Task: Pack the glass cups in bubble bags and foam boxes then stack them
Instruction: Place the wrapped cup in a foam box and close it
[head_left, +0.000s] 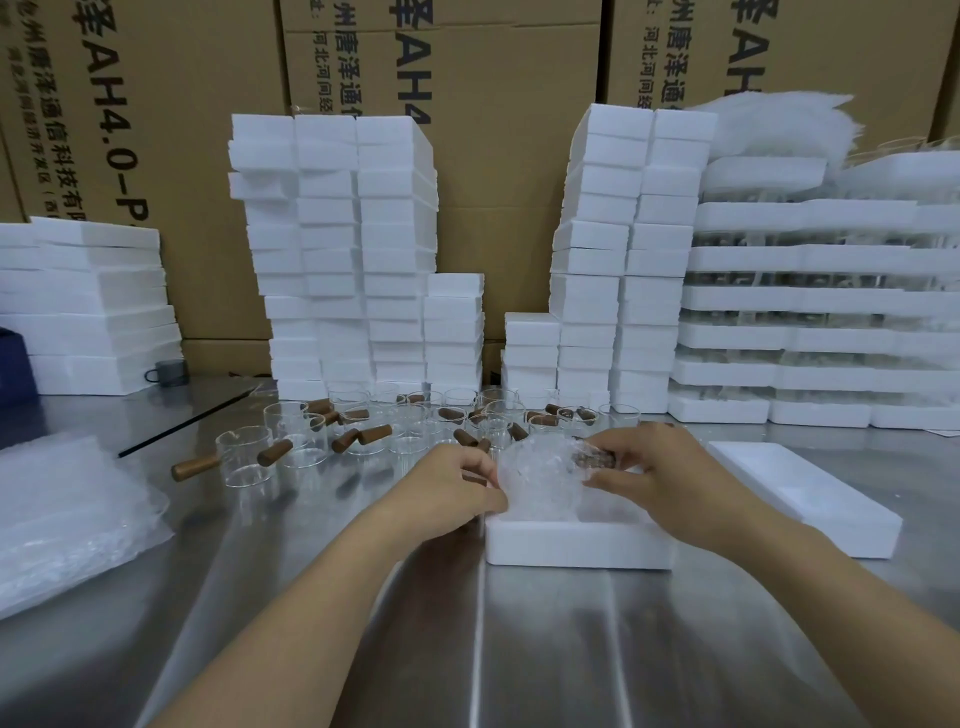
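A glass cup wrapped in a bubble bag (540, 475) sits in an open white foam box (571, 543) on the steel table. My left hand (457, 486) grips the bag's left side. My right hand (660, 473) pinches its right side, where the brown wooden handle shows through the wrap. Several bare glass cups with wooden handles (291, 447) stand on the table behind the box. A foam lid (810, 493) lies to the right of the box.
A pile of bubble bags (67, 514) lies at the left. Tall stacks of foam boxes (343, 249) (623, 249) rise at the back, with foam trays of glassware (810, 332) at right and cardboard cartons (498, 208) behind. A black rod (182, 421) lies left of the cups.
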